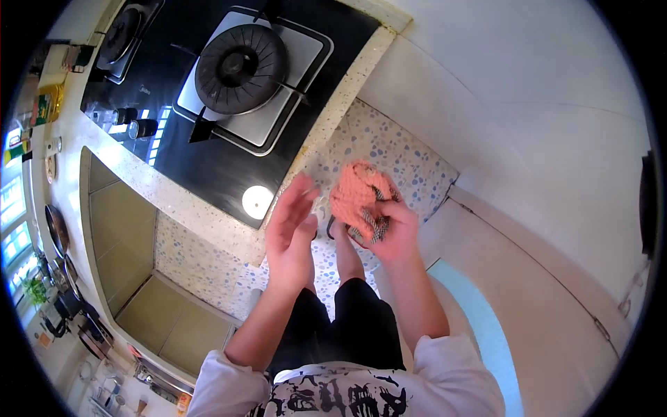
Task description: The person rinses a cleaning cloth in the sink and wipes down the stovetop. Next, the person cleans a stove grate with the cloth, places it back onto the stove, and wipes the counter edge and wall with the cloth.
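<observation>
A crumpled orange-pink cloth (356, 194) with a dark checked part is bunched in my right hand (394, 229), whose fingers are closed on it. To its left, my left hand (290, 219) is raised with the fingers stretched out, somewhat blurred, and nothing in it. A small gap separates that hand from the cloth. Both hands are in front of my body, over the speckled floor, beside the corner of the black gas stove (222, 177). Near that corner a round white spot shows on the glass.
A large burner (241, 69) with dark pan supports sits on the stove, and two knobs (142, 128) are at its left. The pale counter edge (201, 226) runs close to my left hand. White wall stands at right. Pans and utensils line the far left counter.
</observation>
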A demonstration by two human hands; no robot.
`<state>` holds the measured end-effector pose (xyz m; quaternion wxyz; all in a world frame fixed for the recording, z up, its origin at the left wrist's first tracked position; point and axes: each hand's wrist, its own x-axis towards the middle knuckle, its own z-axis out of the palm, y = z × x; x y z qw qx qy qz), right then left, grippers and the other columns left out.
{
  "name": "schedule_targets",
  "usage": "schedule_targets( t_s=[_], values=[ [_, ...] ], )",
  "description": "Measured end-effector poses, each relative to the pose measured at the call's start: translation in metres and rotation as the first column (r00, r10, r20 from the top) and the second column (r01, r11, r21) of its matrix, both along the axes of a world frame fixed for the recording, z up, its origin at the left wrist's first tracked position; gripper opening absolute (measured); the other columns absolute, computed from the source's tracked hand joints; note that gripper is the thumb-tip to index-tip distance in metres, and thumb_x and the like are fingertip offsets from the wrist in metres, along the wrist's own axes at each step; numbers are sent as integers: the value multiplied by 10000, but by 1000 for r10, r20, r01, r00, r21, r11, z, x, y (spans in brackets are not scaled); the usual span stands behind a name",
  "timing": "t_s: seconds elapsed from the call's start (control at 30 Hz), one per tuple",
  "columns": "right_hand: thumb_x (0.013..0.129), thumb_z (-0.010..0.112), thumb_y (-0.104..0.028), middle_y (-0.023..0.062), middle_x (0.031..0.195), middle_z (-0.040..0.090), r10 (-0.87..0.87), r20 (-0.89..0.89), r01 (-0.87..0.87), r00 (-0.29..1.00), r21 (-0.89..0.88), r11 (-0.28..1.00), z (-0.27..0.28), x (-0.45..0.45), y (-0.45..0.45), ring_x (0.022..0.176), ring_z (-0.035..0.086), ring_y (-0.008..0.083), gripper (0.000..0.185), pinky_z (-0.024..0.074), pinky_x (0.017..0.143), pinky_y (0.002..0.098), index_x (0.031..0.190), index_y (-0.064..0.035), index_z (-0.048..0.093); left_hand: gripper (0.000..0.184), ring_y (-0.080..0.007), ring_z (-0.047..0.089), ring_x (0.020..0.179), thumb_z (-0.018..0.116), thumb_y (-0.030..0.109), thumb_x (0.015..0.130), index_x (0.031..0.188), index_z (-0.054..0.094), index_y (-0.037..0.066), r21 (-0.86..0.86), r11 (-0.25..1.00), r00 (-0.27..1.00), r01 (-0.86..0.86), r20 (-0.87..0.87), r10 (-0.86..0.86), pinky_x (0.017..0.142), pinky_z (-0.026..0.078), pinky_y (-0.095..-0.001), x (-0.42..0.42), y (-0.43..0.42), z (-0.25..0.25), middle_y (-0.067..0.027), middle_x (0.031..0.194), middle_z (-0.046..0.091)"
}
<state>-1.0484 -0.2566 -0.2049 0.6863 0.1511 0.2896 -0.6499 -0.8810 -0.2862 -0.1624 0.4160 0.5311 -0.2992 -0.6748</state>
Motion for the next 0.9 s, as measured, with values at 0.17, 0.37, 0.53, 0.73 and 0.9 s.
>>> schedule_targets(
  t_s=[0.17,0.37,0.53,0.73,0.9],
  values=[
    [759,507,81,197,1273,619,-27,79,35,996,-95,995,6,7,30,1193,625,345,525,549,998,466,1278,18,547,379,-175,614,1197,602,78,1000,1368,603,-8,211,963,969,170,-211,-125,1054,452,-333,-11,-7,15,-100,1264,679],
    [804,535,52,186,1248,629,-23,-2,22,1000,-119,993,31,4,50,1155,641,319,440,567,962,413,1243,25,551,204,-121,647,1026,659,58,990,1180,682,-14,99,976,971,195,-157,-178,927,508,-280,-16,5,31,-63,1115,711],
    [848,594,20,162,1231,641,6,-155,-30,988,-147,989,54,1,50,1163,633,271,398,528,1005,394,1245,15,569,172,-111,645,996,657,62,996,1153,667,-8,132,980,970,147,-214,-116,903,513,-269,-21,10,35,-48,1090,705],
    [906,639,33,125,1199,658,15,-637,-58,770,-46,997,58,7,42,1086,635,207,264,504,966,332,1169,31,643,132,-108,629,970,630,37,1002,1128,643,-1,-86,988,992,127,37,-124,875,505,-253,-22,9,35,-33,1064,681],
    [894,640,105,94,1127,648,7,-907,-68,422,-24,997,54,8,36,1021,620,174,201,485,905,278,1079,42,691,133,-126,630,937,642,-2,970,1102,650,-16,-298,947,965,121,260,-42,782,517,-244,-23,10,35,-74,1033,666]
  ],
)
